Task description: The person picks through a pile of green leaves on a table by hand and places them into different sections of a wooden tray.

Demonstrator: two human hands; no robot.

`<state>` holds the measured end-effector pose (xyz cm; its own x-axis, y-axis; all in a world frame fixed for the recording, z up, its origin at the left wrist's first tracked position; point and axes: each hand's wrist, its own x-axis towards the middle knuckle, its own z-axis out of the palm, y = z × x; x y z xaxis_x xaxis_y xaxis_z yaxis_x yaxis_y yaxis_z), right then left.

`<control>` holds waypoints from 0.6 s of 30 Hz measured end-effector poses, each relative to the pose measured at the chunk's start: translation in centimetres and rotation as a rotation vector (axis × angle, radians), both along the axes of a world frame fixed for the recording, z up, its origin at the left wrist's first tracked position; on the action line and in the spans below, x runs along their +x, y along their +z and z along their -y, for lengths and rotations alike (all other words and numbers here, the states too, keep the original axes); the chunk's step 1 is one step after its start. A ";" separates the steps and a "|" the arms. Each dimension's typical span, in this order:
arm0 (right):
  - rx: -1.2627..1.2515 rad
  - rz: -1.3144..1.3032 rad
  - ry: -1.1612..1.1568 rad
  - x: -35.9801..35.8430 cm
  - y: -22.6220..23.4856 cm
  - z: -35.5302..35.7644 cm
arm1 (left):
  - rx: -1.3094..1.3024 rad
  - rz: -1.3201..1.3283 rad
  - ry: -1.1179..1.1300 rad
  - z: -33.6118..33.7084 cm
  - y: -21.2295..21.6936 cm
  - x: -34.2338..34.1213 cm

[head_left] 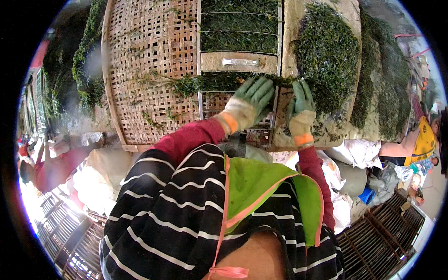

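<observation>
Green rubber-coated gloves cover both hands. The left hand (249,100) lies flat with its fingers spread, pressing down on a ridge of dark green leaves (219,81) that runs across the metal-framed rack (239,61); it grips nothing. The right hand (301,105) is just beside it, fingers fairly straight and pointing into the edge of a thick heap of the same leaves (326,53) spread on a pale slab (294,18); it looks open too, touching the leaves rather than clutching them. The leaves are fine, shredded and tangled, matted into a deep, dark mass. As I judge it, the work is partway along: the woven bamboo tray (149,70) to the left holds only stray wisps and seems mostly cleared, the upper sections of the rack are filled, and the big heap by the right hand has yet to be dealt with. Farther out, more leaves lie in beds on both sides, white sacks (354,154) sit below the bench edge, and other people are at work at the far left and far right.
</observation>
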<state>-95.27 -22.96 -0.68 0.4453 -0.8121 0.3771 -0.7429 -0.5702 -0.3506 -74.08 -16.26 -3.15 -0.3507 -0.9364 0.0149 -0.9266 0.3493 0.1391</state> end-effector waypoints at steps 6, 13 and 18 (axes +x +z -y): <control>-0.060 -0.119 -0.207 3.1 -1.7 0.7 | -0.057 -0.066 0.050 1.9 -2.5 -0.1; 0.199 -0.381 0.370 15.3 -1.3 -0.8 | -0.056 0.304 -0.024 1.7 -2.8 0.4; 0.229 0.311 0.430 13.3 2.9 -5.1 | -0.149 0.233 0.014 0.2 -4.6 2.2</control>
<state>-81.96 -17.86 2.18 0.6494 -0.6591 0.3794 -0.3035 -0.6820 -0.6653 -71.87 -16.49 -7.78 -0.3476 -0.9348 0.0729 -0.9325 0.3366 -0.1306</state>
